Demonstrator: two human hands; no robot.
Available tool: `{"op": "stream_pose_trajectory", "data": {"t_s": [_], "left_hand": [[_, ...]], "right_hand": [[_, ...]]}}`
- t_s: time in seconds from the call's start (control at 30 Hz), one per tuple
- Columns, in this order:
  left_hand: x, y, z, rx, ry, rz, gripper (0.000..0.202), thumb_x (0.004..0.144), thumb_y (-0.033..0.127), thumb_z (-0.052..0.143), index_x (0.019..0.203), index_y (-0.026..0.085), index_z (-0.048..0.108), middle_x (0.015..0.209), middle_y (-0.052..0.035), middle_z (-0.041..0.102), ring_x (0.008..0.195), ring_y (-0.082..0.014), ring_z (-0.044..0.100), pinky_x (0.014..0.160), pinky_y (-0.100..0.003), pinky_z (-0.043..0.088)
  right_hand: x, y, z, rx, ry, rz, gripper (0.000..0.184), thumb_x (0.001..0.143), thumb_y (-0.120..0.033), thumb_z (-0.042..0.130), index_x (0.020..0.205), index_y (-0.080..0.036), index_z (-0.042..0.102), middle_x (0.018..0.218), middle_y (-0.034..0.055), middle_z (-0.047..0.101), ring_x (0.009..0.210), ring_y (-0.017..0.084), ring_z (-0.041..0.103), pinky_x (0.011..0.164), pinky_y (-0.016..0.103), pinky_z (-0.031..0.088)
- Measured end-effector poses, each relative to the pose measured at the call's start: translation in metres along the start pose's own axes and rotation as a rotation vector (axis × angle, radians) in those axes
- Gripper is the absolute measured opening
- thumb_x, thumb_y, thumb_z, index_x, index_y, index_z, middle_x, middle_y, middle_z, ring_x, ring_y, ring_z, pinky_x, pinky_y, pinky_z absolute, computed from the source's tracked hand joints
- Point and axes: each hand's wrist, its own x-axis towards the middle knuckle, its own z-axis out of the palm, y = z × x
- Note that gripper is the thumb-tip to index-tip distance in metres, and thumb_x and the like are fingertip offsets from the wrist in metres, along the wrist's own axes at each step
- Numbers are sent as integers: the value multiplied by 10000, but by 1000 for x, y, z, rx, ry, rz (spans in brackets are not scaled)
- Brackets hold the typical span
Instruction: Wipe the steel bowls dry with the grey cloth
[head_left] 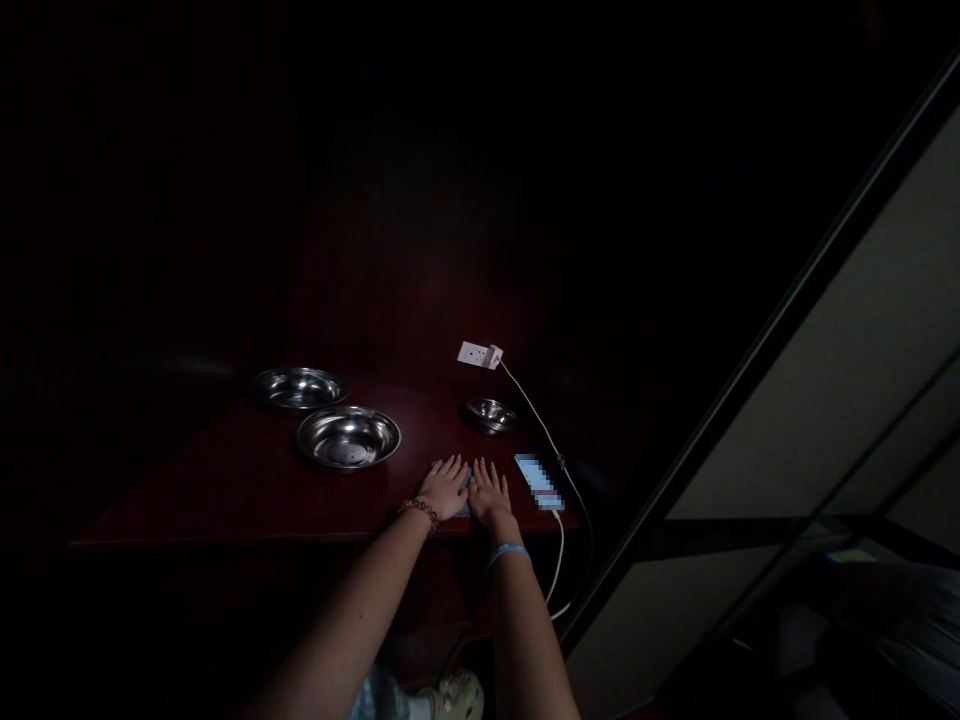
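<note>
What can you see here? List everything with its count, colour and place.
table: one, dark red, centre
large steel dishes: two, silver, table's left
small steel dish: one, silver, behind the hands
wall socket: one, white, behind the table
cable: one, white, socket to phone
phone: one, screen lit, right of the hands
grey thing: one, under the hands, too dark to identify
left hand: beaded bracelet, fingers flat at the table edge
right hand: blue wristband, fingers flat beside it
</note>
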Motion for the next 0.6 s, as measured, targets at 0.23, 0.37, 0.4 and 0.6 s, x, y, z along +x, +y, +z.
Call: {"op": "stream_pose_trajectory", "data": {"t_s": [0.23,0.37,0.4,0.6], "left_hand": [[-38,-12,-24,129,79,246,597,999,230,330,1571,95,437,1653,-172,391,1571,-235,309,1284,-466,199],[-88,-44,-71,232,386,330,646,977,199,379,1622,164,359,1720,-119,274,1608,-240,200,1298,-496,137],[-101,-57,-84,224,464,285,654,984,202,371,1637,209,334,1730,-102,252,1613,-248,178,1293,-526,135],[-141,-153,-118,-40,713,-289,696,992,410,425,1637,169,323,1720,-195,250,1610,-362,150,1254,-646,155]], "right_hand": [[0,-3,-2,-82,33,0,629,1065,-359,132,1672,-197,149,1747,22,126,1634,196,27,1309,464,27],[3,-2,-1,-134,98,-38,626,1061,-342,162,1665,-185,212,1741,41,160,1634,207,58,1308,469,30],[3,-2,-1,-149,129,-54,623,1058,-337,181,1659,-184,242,1739,45,171,1633,214,73,1307,472,32],[6,-18,1,-196,398,-182,578,1030,-256,297,1570,-129,460,1695,124,315,1610,257,208,1296,488,105]]}}
